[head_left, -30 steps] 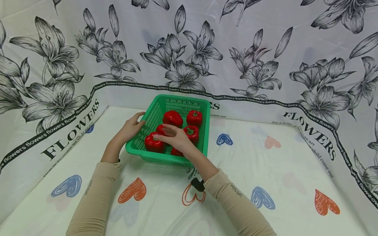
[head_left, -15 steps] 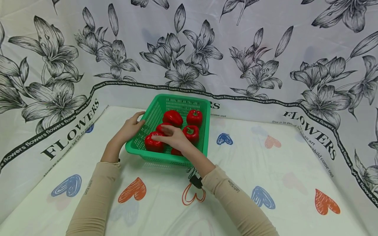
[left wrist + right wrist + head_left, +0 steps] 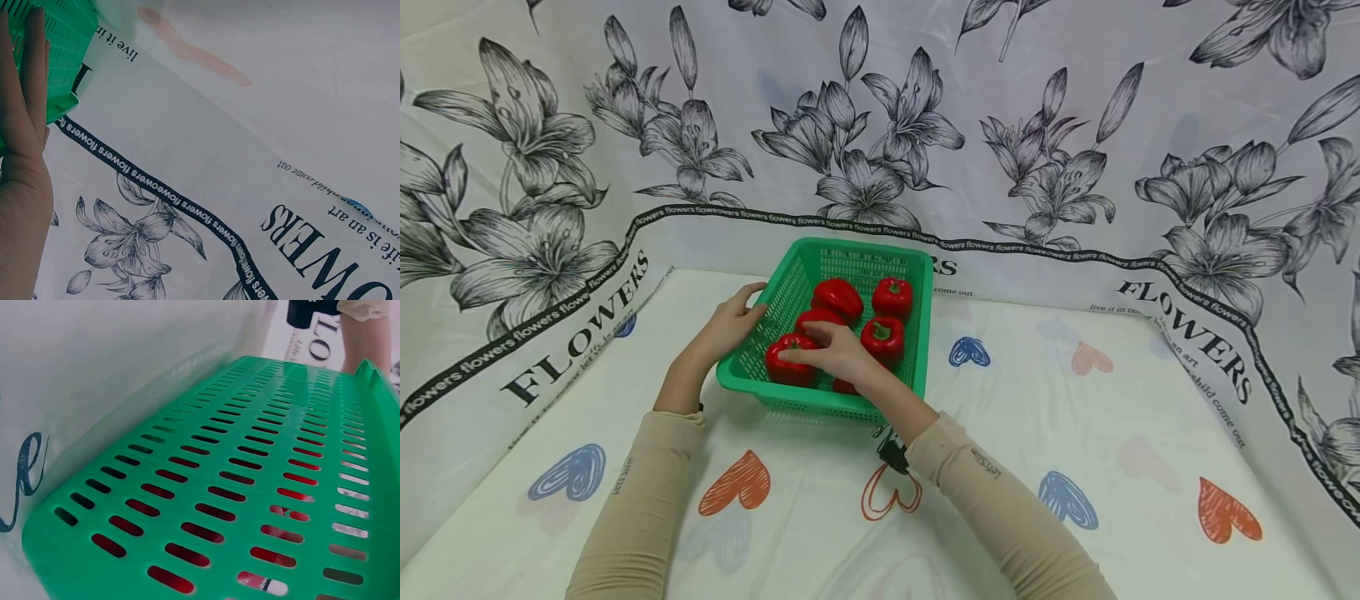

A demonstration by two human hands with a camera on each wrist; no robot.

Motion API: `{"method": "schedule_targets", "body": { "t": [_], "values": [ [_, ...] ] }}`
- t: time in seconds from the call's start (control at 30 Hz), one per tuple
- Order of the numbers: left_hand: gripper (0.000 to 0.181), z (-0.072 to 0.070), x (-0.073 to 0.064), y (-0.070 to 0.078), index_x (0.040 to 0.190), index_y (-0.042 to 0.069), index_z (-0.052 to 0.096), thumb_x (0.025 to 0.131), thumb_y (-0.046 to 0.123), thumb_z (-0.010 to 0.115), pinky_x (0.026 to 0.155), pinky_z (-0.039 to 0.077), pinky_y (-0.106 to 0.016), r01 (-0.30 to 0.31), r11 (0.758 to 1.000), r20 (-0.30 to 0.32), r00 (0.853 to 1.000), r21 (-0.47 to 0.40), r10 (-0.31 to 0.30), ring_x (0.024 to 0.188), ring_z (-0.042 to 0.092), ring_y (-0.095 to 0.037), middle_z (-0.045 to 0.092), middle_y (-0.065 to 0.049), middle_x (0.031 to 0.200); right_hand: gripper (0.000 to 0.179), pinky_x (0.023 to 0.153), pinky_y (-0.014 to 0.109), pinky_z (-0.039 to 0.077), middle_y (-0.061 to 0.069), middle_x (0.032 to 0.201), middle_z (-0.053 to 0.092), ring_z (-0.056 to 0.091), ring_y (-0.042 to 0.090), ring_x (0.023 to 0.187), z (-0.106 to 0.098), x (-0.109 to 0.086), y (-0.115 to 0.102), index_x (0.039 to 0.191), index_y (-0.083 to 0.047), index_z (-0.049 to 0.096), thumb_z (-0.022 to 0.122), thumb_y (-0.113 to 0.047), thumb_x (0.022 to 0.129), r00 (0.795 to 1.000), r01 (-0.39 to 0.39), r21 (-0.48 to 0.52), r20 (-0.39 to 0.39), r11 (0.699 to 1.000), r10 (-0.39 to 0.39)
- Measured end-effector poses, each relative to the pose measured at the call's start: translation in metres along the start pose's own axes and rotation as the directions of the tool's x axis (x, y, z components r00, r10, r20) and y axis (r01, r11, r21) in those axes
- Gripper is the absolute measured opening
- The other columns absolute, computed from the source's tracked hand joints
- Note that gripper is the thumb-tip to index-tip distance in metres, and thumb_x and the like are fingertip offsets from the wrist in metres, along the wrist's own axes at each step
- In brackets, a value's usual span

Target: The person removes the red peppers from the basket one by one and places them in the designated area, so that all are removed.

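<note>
Several red bell peppers lie in a green plastic basket (image 3: 747, 383) in the head view. My left hand (image 3: 730, 325) rests along the basket's left wall from outside; in the left wrist view its fingers (image 3: 35, 69) lie straight against the slotted side. Reaching over the front rim, my right hand (image 3: 842, 354) has its thumb across the front-left bell pepper (image 3: 782, 372) and its spread fingers over the middle bell pepper (image 3: 812, 318). A bell pepper (image 3: 844, 387) below the right wrist is mostly hidden. The basket's front wall (image 3: 62, 550) fills the right wrist view and hides the right hand.
Three other bell peppers sit nearby: one at the back left (image 3: 837, 300), one at the back right (image 3: 892, 298) and one on the right (image 3: 883, 343). A heart-printed cloth (image 3: 1015, 417) covers the table. A flower-printed curtain (image 3: 962, 200) stands behind the basket.
My right hand has shifted slightly left and lower over the front-left bell pepper. The left hand and the basket have stayed in place.
</note>
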State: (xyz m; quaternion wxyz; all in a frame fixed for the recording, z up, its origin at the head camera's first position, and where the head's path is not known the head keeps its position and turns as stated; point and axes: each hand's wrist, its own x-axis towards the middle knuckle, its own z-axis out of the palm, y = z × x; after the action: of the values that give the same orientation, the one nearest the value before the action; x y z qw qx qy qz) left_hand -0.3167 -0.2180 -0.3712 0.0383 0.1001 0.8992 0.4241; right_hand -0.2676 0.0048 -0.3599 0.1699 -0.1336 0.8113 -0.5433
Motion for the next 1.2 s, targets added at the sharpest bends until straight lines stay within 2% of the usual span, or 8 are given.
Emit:
{"method": "schedule_targets", "body": {
  "t": [0.3,0.7,1.2],
  "values": [
    [0.058,-0.0014,0.0003,-0.0007,0.157,0.011,0.015,0.107,0.032,0.032,0.071,0.060,-0.044,-0.001,1.000,-0.001,1.000,-0.002,0.001,0.100,0.068,-0.044,0.055,-0.036,0.130,0.075,0.108,0.043,0.044,0.003,0.150,0.047,0.042,0.022,0.138,0.0055,0.0028,0.0002,0.147,-0.016,0.045,0.076,-0.039,0.084,1.000,-0.014,-0.097,-0.024,0.995,0.012],
    [0.058,0.0004,0.0004,-0.0011,0.157,0.010,0.014,0.107,0.031,0.032,0.074,0.060,-0.046,-0.002,1.000,-0.005,1.000,0.011,0.002,0.106,0.066,-0.047,0.053,-0.036,0.133,0.069,0.103,0.038,0.049,0.005,0.146,0.052,0.049,0.023,0.132,0.0069,0.0019,0.0024,0.144,-0.014,0.050,0.079,-0.025,0.082,1.000,0.014,-0.173,-0.022,0.985,-0.018],
    [0.057,0.0007,0.0000,-0.0003,0.157,0.010,0.015,0.107,0.031,0.032,0.074,0.060,-0.045,-0.006,1.000,-0.009,1.000,0.005,0.006,0.104,0.067,-0.046,0.054,-0.035,0.132,0.066,0.103,0.037,0.049,0.005,0.144,0.055,0.052,0.023,0.130,0.0057,0.0017,0.0021,0.142,-0.013,0.052,0.079,-0.024,0.083,0.999,0.022,-0.179,-0.036,0.984,-0.028]
  ]
}}
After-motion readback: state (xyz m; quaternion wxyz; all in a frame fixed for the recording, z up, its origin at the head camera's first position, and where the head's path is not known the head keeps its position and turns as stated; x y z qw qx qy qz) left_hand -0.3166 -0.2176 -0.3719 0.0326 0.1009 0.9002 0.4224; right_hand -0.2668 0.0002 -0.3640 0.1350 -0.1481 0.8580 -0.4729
